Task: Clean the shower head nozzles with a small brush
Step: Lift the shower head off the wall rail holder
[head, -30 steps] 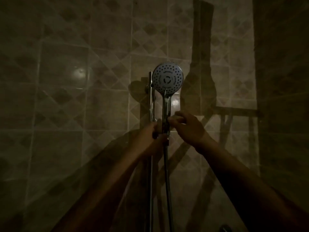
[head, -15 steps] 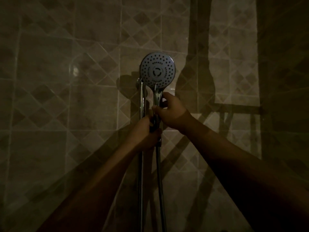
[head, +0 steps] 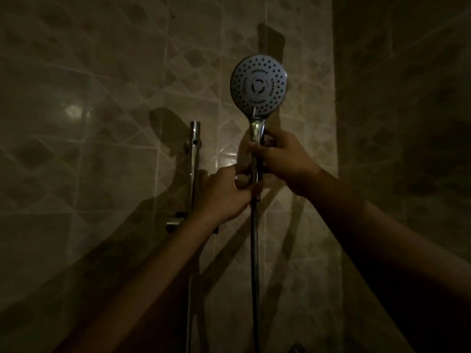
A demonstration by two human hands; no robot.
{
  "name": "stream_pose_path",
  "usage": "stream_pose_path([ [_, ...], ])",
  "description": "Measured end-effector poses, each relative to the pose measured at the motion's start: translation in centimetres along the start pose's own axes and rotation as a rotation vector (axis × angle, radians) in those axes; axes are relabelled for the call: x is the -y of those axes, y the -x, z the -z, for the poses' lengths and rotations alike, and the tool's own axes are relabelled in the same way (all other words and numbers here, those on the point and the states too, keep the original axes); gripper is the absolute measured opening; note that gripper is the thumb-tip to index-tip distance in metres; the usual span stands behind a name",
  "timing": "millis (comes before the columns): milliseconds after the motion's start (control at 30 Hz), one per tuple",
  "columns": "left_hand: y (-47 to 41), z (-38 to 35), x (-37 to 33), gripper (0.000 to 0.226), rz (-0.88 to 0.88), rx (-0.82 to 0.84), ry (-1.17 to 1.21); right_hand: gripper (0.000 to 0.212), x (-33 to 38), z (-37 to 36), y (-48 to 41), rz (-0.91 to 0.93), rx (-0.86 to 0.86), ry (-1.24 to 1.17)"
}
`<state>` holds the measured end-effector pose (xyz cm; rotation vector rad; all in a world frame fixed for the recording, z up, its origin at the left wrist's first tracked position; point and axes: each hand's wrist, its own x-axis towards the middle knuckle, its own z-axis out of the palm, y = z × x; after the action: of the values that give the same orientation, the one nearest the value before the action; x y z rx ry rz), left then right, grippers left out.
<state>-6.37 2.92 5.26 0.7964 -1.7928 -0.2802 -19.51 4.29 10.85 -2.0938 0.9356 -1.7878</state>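
Unhooked from the chrome rail [head: 195, 159], the round grey shower head [head: 258, 86] is gripped by right hand [head: 283, 161], seemingly left hand [head: 224, 194] too. Next: 1 hand fetches a brush.

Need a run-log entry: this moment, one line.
shower head off rail | right hand grips handle | left hand grips its base | hose hangs below

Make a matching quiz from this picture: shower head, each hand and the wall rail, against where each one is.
1 shower head
2 right hand
3 left hand
4 rail

a grips the handle low, by the hose
b chrome, left of the others
c grips the handle high up
d round, topmost, nozzles facing the camera

Pairs: 1-d, 2-c, 3-a, 4-b
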Motion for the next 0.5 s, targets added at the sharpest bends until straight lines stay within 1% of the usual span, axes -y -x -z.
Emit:
stream_pose_path([
  [67, 1.5, -1.4, -0.4, 0.026, 0.024, 0.051, 0.033, 0.017, 0.3, 1.4, 2.8, -0.047, -0.035, -0.016],
  [100, 2.4, -2.2, -0.8, 0.029, 0.039, 0.086, 0.101, 0.013, 0.4, 2.1, 4.2, -0.061, -0.042, -0.017],
  [167, 4.4, -4.0, -1.5, 0.022, 0.064, 0.172, 0.219, 0.01, 0.5, 3.6, 6.8, -0.092, -0.056, 0.013],
  [200, 5.6, -5.0, -1.8, 0.02, 0.095, 0.223, 0.264, 0.013, 0.5, 4.4, 8.2, -0.12, -0.073, 0.034],
  [300, 10.1, -8.2, -2.4, 0.024, 0.192, 0.387, 0.482, 0.023, 0.5, 6.2, 12.8, -0.202, -0.123, 0.022],
  [333, 11.8, -9.4, -2.5, 0.025, 0.227, 0.452, 0.563, 0.023, 0.5, 6.6, 14.6, -0.223, -0.138, 0.013],
  [433, 17.1, -12.7, -3.1, 0.03, 0.361, 0.607, 0.766, 0.01, 0.0, 7.6, 20.1, -0.243, -0.203, 0.014],
  [500, 20.3, -15.1, -3.1, 0.032, 0.435, 0.662, 0.862, 0.016, -0.8, 8.5, 23.5, -0.3, -0.18, 0.018],
])
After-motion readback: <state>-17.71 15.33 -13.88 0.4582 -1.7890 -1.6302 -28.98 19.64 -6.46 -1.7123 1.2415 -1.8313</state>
